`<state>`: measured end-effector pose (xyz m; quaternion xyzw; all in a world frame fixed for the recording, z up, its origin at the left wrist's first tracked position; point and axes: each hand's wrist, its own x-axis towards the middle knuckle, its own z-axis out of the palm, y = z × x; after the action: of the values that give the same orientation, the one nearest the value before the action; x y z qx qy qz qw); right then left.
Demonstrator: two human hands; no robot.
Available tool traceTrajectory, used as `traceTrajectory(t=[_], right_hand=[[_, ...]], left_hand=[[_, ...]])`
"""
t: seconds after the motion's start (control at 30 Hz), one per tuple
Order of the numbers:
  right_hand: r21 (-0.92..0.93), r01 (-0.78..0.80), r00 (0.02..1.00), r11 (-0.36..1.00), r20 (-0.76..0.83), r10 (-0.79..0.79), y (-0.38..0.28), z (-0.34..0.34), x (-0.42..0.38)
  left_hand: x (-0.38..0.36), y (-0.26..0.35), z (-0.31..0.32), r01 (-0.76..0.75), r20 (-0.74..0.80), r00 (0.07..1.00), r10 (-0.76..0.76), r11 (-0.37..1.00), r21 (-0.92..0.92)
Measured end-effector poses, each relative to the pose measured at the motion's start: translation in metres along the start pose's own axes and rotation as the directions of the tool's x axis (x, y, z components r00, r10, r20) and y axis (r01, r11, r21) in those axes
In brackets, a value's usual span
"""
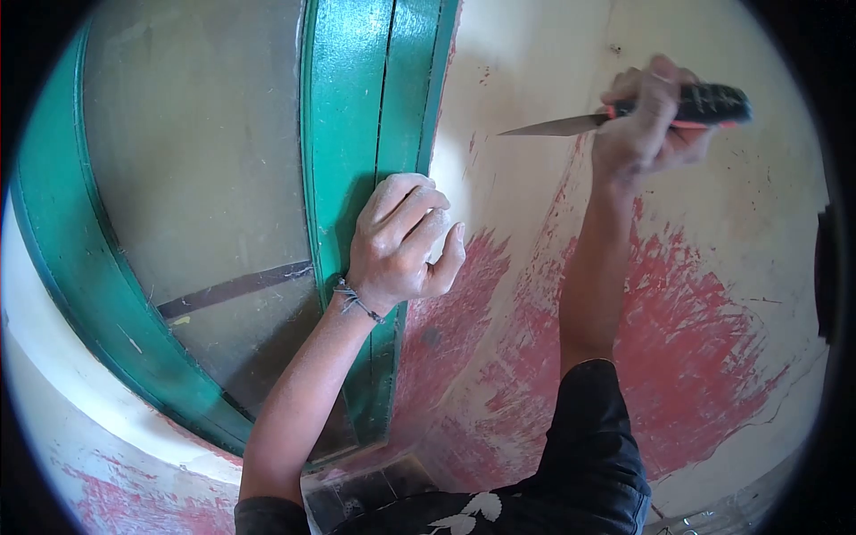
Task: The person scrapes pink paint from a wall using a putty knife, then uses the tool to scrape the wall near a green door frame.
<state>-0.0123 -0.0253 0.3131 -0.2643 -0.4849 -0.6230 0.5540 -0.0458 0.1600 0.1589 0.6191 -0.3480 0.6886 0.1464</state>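
A putty knife [563,126] with a thin, tapering metal blade and a black-and-red handle is gripped in my right hand [644,125], slightly blurred. Its blade points left, in front of the cream wall [526,53]. My left hand [399,236], dusted white, is at the edge of the green wooden frame [352,80], back toward me. Its fingers curl inward and the thumb stands off to the right. Something pale shows between thumb and fingers, but I cannot tell what it is. A dark cord is tied around the left wrist.
Large red patches [687,348] with ragged edges mark the lower wall. Left of the frame is a dull grey-brown panel [196,134] crossed by a dark strip [236,289]. Dark tiles [366,486] show low down, and a dark object [826,272] is at the right edge.
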Motion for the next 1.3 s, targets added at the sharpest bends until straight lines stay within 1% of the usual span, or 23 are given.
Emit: traceTrajectory(t=[0.07, 0.13, 0.2, 0.23, 0.33, 0.37, 0.43, 0.53, 0.6, 0.73, 0.77, 0.87, 0.9, 0.97, 1.03, 1.07, 1.13, 1.2, 1.23, 1.3], right_hand=[[-0.148, 0.211, 0.965, 0.966, 0.188, -0.182, 0.022, 0.004, -0.017], [-0.134, 0.233, 0.953, 0.963, 0.230, -0.198, 0.020, 0.002, -0.016], [0.046, 0.056, 0.991, 0.997, 0.120, -0.061, 0.006, -0.008, 0.001], [0.060, 0.070, 0.990, 0.996, 0.122, -0.077, 0.013, -0.013, 0.006], [-0.124, 0.030, 0.974, 0.992, 0.227, -0.001, 0.019, 0.012, -0.032], [-0.157, 0.049, 0.968, 0.986, 0.252, -0.008, 0.014, 0.010, -0.028], [0.017, 0.126, 0.972, 0.992, 0.198, -0.127, 0.024, -0.006, -0.004], [0.026, 0.109, 0.950, 0.994, 0.293, -0.111, 0.025, -0.007, -0.005], [-0.139, -0.001, 0.933, 0.990, 0.357, 0.051, 0.014, 0.009, -0.038], [-0.020, -0.048, 0.985, 0.999, 0.165, 0.051, 0.003, -0.001, -0.021], [-0.033, -0.006, 0.985, 0.999, 0.171, 0.012, 0.010, -0.002, -0.021], [-0.114, -0.003, 0.992, 0.994, 0.126, 0.017, 0.014, 0.005, -0.031], [-0.130, -0.021, 0.995, 0.991, 0.093, 0.033, 0.015, -0.004, -0.024], [0.047, 0.092, 0.964, 0.995, 0.247, -0.100, 0.038, -0.030, 0.005], [0.031, -0.026, 0.990, 0.999, 0.137, 0.022, 0.031, -0.015, -0.013], [-0.164, -0.025, 0.982, 0.986, 0.180, 0.055, 0.020, 0.005, -0.031], [-0.111, -0.033, 0.996, 0.993, 0.083, 0.042, 0.021, 0.002, -0.022], [-0.011, -0.006, 0.999, 1.000, 0.043, 0.007, 0.021, -0.012, 0.001], [-0.081, 0.035, 0.982, 0.996, 0.189, -0.019, 0.020, -0.021, 0.010], [-0.169, 0.159, 0.936, 0.973, 0.339, -0.094, 0.026, -0.012, -0.013]], left_hand=[[-0.001, 0.001, 0.000, 0.005, 0.007, 1.000, -0.005, 1.000, 0.000], [0.000, 0.001, 0.001, 0.004, -0.002, 1.000, -0.004, 1.000, -0.004], [0.002, 0.000, 0.002, 0.003, -0.012, 1.000, -0.003, 1.000, 0.001], [0.000, 0.001, 0.001, 0.007, -0.010, 1.000, -0.007, 1.000, 0.003], [0.000, -0.003, 0.003, -0.052, -0.010, 0.999, 0.053, 0.998, 0.031], [-0.002, -0.001, 0.004, -0.042, -0.011, 0.999, 0.043, 0.999, 0.021], [-0.001, -0.003, 0.003, -0.038, -0.022, 0.999, 0.038, 0.999, 0.021], [-0.001, -0.003, 0.004, -0.042, -0.034, 0.999, 0.043, 0.999, 0.026], [-0.002, -0.001, 0.003, -0.037, -0.024, 0.999, 0.037, 0.999, 0.024], [-0.001, 0.000, 0.002, 0.003, -0.024, 1.000, -0.003, 1.000, 0.001], [-0.001, 0.000, 0.002, 0.004, -0.032, 0.999, -0.005, 1.000, -0.005], [-0.002, -0.001, 0.002, -0.004, -0.019, 1.000, 0.004, 1.000, 0.005], [-0.001, -0.001, 0.003, -0.013, -0.026, 1.000, 0.013, 1.000, 0.011], [0.000, -0.001, 0.003, -0.026, -0.038, 0.999, 0.027, 0.999, 0.025], [0.000, -0.003, 0.003, -0.035, -0.035, 0.999, 0.036, 0.999, 0.033], [-0.001, -0.003, 0.003, -0.041, -0.031, 0.999, 0.043, 0.999, 0.034], [-0.002, -0.001, 0.003, -0.032, -0.025, 0.999, 0.032, 0.999, 0.027], [0.000, -0.003, 0.003, -0.034, -0.031, 0.999, 0.035, 0.999, 0.029], [-0.001, -0.003, 0.004, -0.034, -0.033, 0.999, 0.035, 0.999, 0.031], [-0.002, -0.002, 0.004, -0.036, -0.030, 0.999, 0.037, 0.999, 0.036]])
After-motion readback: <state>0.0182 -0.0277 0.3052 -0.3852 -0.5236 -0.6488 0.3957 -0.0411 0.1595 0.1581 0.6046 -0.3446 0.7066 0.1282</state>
